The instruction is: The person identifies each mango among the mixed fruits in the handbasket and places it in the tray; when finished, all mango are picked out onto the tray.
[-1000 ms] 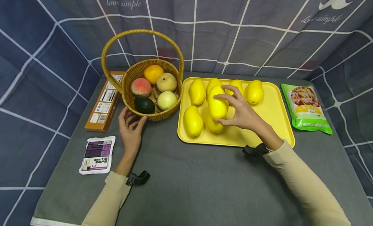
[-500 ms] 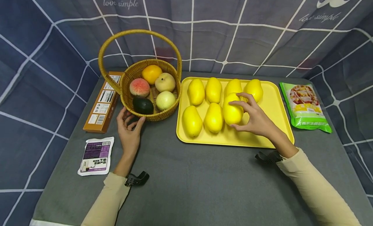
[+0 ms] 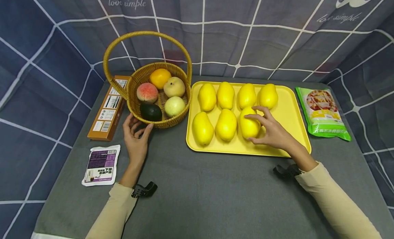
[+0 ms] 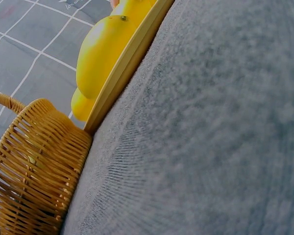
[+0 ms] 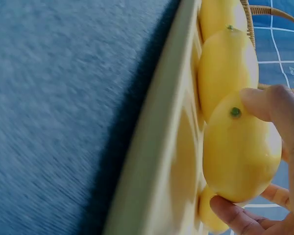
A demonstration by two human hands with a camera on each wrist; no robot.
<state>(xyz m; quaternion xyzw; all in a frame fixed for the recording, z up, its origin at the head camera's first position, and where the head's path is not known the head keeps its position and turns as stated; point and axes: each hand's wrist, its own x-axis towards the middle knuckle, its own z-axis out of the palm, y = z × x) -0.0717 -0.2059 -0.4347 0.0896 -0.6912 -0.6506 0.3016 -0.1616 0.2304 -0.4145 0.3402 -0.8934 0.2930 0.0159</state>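
Observation:
My right hand [image 3: 272, 131] grips a yellow mango [image 3: 249, 124] between thumb and fingers, low over the yellow tray [image 3: 286, 129]. In the right wrist view, the gripped mango [image 5: 242, 152] shows its green stem spot beside another mango [image 5: 228, 73]. Several more mangoes lie in two rows on the tray, among them a front-left mango [image 3: 203, 128]. My left hand [image 3: 136, 139] rests at the near side of the wicker basket [image 3: 172, 122], thumb and fingers against its rim and wall. Inside sit a peach [image 3: 147, 92], an orange [image 3: 160, 78], an avocado [image 3: 150, 111] and two pale round fruits [image 3: 174, 106].
Left of the basket lies a brown box [image 3: 109, 110], with a white and purple pouch [image 3: 102, 165] nearer. A green food packet [image 3: 322, 112] lies right of the tray. Behind the grey table [image 3: 203, 194] hangs a checked cloth [image 3: 221, 33].
My right hand has carried the mango rightward and down, to the right end of the front row. My left hand has stayed at the basket.

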